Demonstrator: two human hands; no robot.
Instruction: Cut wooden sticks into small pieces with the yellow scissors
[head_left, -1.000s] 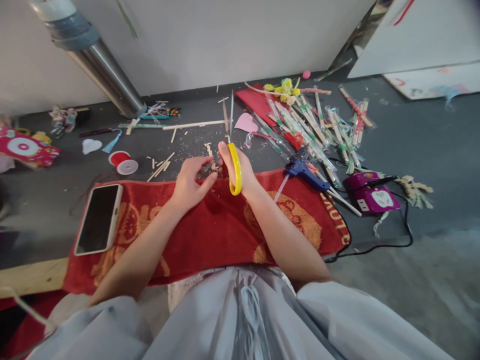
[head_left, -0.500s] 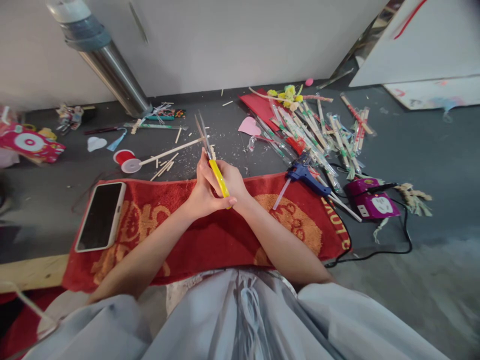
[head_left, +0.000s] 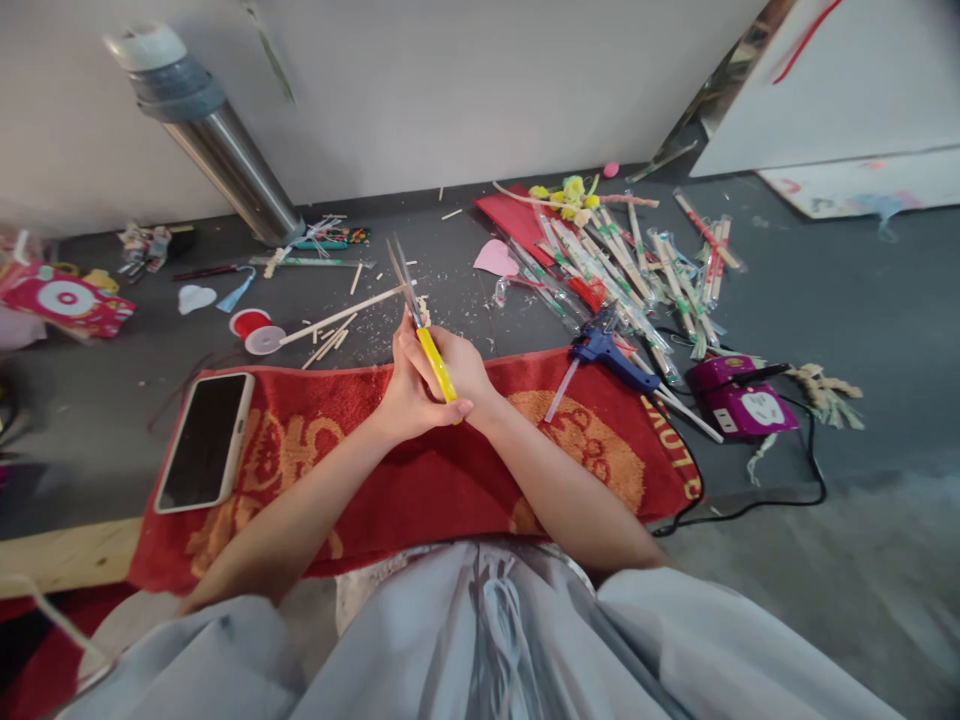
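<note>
My left hand [head_left: 405,398] and my right hand [head_left: 463,368] are pressed together around the yellow-handled scissors [head_left: 435,360], both closed over the red towel's far edge. The left thumb lies across the handle end. The blades point away from me, slightly parted. A pale wooden stick [head_left: 337,316] runs from a spool of red ribbon [head_left: 259,330] up to the blades; its far end meets them, but I cannot tell if it is between them. Short cut stick pieces [head_left: 328,343] and crumbs are scattered on the dark table around the blades.
A red towel [head_left: 442,485] carries a phone [head_left: 204,440] at left. A blue glue gun [head_left: 611,358] lies at right beside a purple box [head_left: 742,397] and black cable. Wrapped chopsticks [head_left: 607,255] are piled behind. A steel thermos [head_left: 232,160] stands at the back left.
The view has shifted slightly, so the back of the table sits a little lower at left. Both hands keep the same hold on the scissors, with the stick still at the blades.
</note>
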